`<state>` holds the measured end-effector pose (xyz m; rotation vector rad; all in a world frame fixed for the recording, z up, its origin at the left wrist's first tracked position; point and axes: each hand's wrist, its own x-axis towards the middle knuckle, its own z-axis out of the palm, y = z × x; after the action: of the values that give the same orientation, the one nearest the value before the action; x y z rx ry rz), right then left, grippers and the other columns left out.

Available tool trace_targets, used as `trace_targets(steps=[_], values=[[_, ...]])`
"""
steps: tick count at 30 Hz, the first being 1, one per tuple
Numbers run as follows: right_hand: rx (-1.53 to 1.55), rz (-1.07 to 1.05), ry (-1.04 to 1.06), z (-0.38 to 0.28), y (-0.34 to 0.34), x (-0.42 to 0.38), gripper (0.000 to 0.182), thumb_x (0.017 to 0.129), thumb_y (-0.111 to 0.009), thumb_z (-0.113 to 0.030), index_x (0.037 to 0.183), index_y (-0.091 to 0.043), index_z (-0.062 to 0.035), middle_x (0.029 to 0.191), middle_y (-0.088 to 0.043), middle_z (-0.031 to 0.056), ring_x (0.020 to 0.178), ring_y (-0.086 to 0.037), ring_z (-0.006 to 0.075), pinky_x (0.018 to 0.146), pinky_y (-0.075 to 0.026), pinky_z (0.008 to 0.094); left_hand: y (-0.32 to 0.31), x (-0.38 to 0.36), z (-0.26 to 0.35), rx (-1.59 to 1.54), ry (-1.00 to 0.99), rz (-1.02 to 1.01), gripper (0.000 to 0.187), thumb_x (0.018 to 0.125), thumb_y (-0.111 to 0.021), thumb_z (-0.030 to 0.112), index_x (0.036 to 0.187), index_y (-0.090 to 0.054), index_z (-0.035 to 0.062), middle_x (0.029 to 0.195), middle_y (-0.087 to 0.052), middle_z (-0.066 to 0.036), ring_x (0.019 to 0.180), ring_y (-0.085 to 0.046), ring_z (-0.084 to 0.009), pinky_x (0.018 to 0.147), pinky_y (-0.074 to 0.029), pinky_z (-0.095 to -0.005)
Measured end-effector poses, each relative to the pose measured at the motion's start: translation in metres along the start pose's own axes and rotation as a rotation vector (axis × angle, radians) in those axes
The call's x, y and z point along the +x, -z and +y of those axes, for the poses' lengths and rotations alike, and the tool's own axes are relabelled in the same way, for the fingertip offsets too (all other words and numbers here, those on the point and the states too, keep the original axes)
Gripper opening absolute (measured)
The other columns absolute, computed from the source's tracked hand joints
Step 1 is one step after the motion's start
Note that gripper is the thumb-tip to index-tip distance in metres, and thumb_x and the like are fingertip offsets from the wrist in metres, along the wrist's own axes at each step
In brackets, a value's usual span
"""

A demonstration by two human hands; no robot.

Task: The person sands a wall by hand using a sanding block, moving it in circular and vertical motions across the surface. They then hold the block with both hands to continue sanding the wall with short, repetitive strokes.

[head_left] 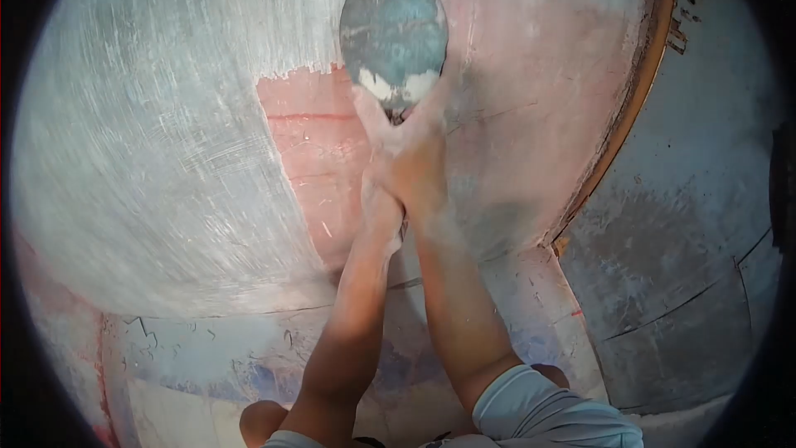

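Observation:
A worn grey-green oval pad or disc (394, 29), with pale patches at its lower edge, lies against a large curved surface (182, 141). My right hand (412, 137) is wrapped round the lower end of this disc, thumb and fingers on either side, dusted white. Just below and to the left, my left hand (383, 199) is closed against the right hand and wrist; what its fingers hold beneath is partly hidden. The surface is streaky grey-white, with a pink patch (311, 149) left of the hands and more pink to the right.
An orange-brown raised edge (634, 99) curves down the right side. Beyond it lies a grey, stained floor (663, 282) with cracks. Below the curved surface runs a paint-marked floor strip (199, 348). A knee (261, 421) shows at the bottom left.

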<state>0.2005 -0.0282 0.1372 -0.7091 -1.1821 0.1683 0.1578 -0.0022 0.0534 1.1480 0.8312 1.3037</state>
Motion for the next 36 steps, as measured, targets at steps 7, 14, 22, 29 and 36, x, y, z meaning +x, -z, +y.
trace_targets(steps=[7,14,22,29,36], values=[[-0.109,0.033,0.135,0.010,0.012,-0.038,0.105,0.087,-0.083,-0.012,0.162,-0.013,0.0058,0.135,-0.060,0.0284,0.122,-0.065,0.0368,0.104,-0.052,0.0445,0.013,-0.038,-0.030,-0.017,-0.173,-0.040,0.042,0.111,-0.050,0.027,0.144,-0.060,0.0038,0.115,-0.073,-0.005,0.088,-0.071,-0.0106,0.064,-0.054,-0.0266],[-0.091,0.009,-0.039,0.004,0.001,0.005,0.114,0.083,-0.088,-0.020,0.164,-0.012,0.0067,0.143,-0.052,0.0344,0.127,-0.061,0.0420,0.104,-0.052,0.0453,0.012,-0.006,-0.014,-0.300,-0.057,-0.029,0.049,0.113,-0.044,0.037,0.147,-0.056,0.0047,0.128,-0.068,-0.006,0.104,-0.067,-0.0155,0.082,-0.053,-0.0298],[-0.063,0.047,0.052,0.023,0.012,-0.038,0.103,0.084,-0.086,-0.014,0.161,-0.020,0.0067,0.143,-0.053,0.0286,0.125,-0.062,0.0342,0.105,-0.051,0.0444,-0.009,-0.051,-0.028,-0.376,0.091,0.167,0.039,0.110,-0.050,0.029,0.137,-0.064,0.0043,0.103,-0.074,-0.004,0.071,-0.068,-0.0085,0.051,-0.049,-0.0238],[0.132,-0.023,-0.002,0.006,0.002,0.012,0.114,0.083,-0.088,-0.016,0.164,-0.011,0.0073,0.130,-0.063,0.0314,0.115,-0.069,0.0397,0.093,-0.058,0.0440,0.024,0.025,-0.050,-0.097,-0.119,-0.160,0.034,0.110,-0.054,0.029,0.126,-0.069,0.0033,0.094,-0.071,-0.001,0.070,-0.065,-0.0071,0.051,-0.047,-0.0227],[-0.050,-0.003,0.124,0.027,0.006,-0.034,0.113,0.083,-0.087,-0.016,0.164,-0.012,0.0066,0.145,-0.051,0.0334,0.124,-0.064,0.0431,0.102,-0.055,0.0456,0.022,-0.024,-0.064,-0.143,-0.099,-0.016,0.039,0.110,-0.056,0.028,0.136,-0.065,0.0015,0.115,-0.072,-0.002,0.093,-0.069,-0.0087,0.069,-0.055,-0.0264]])
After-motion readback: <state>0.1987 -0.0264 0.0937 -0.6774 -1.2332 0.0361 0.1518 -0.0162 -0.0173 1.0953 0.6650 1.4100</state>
